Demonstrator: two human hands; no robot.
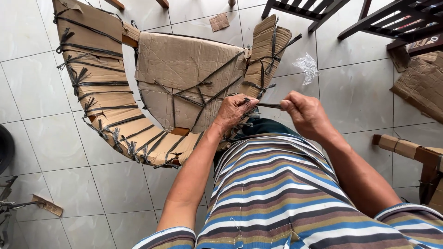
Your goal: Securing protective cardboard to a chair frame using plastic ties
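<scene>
A curved wooden chair frame wrapped in brown cardboard (184, 69) stands on the floor in front of me, bound with many black plastic straps. My left hand (234, 110) grips the wrapped rim near its right arm and pinches one end of a black strap (268, 105). My right hand (305, 113) pinches the other end, and the strap runs taut between the two hands. My striped shirt fills the lower frame.
White floor tiles (46, 87) lie all around. Dark wooden furniture (383, 18) stands at the top right, with loose cardboard (422, 85) beneath it. A crumpled clear plastic scrap (308, 66) lies on the floor. Another cardboard-wrapped piece (406, 148) sits at the right edge.
</scene>
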